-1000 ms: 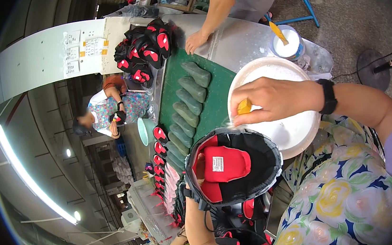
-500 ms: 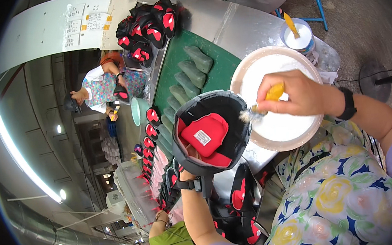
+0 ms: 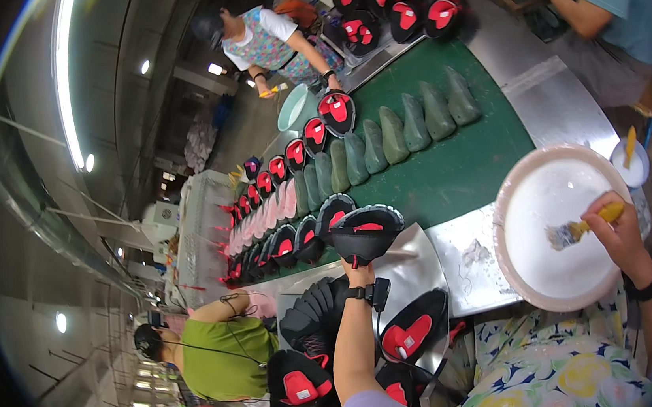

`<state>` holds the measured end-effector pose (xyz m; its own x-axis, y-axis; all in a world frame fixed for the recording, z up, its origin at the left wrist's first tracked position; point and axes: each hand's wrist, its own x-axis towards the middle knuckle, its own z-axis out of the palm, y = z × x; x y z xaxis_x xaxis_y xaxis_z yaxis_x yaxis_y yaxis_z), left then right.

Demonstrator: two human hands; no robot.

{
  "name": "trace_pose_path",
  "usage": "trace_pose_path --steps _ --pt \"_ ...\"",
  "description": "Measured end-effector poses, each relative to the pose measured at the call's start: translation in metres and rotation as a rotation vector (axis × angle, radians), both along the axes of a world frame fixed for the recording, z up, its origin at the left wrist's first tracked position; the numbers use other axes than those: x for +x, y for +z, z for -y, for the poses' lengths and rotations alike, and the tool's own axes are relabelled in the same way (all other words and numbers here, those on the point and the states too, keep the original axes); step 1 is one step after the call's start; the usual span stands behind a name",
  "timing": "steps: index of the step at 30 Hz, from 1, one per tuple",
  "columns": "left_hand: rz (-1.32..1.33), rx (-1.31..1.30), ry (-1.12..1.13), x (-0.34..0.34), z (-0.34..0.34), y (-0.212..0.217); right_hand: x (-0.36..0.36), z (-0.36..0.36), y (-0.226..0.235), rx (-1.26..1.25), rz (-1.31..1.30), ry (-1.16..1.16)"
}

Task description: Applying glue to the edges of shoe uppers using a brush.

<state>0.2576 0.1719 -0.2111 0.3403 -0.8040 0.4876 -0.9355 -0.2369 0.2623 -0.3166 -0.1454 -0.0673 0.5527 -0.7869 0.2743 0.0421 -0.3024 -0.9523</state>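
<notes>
My left hand (image 3: 359, 273) is closed beneath a black shoe upper (image 3: 363, 241) with red lining, holding it over the near edge of the green belt (image 3: 427, 185). Its fingers are mostly hidden by the upper. Close behind it stands another black-and-red upper (image 3: 334, 209), at the end of a row. My right hand (image 3: 620, 242) grips a yellow-handled paintbrush (image 3: 571, 233), its bristles over a pinkish basin (image 3: 505, 216) of white liquid (image 3: 552, 196). Whether the bristles touch the liquid I cannot tell.
Grey-green shoe lasts (image 3: 393, 134) line the belt, with pink ones (image 3: 287, 199) farther left. More uppers (image 3: 402, 17) are heaped at the back. A small white tub (image 3: 630, 163) stands beyond the basin. Co-workers stand across the belt (image 3: 278, 46), at left (image 3: 230, 349) and far right (image 3: 615, 6).
My left hand has carried the upper away from the basin to the belt's near row. My right hand has drawn the brush away from the upper, over the basin. The view has turned.
</notes>
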Motion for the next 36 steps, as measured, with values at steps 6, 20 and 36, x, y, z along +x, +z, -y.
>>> trace_pose_path --steps 6,20,36 --pt "-1.332 -0.851 0.187 0.037 0.079 -0.048 0.017 0.011 -0.010 -0.026 -0.217 -0.046" --pt "0.014 0.495 0.458 0.081 0.036 0.058 0.026 0.016 -0.022 0.027 -0.369 -0.068" --pt "-0.482 0.584 0.463 -0.173 -0.094 0.124 -0.022 0.004 -0.024 0.048 -0.213 0.068"
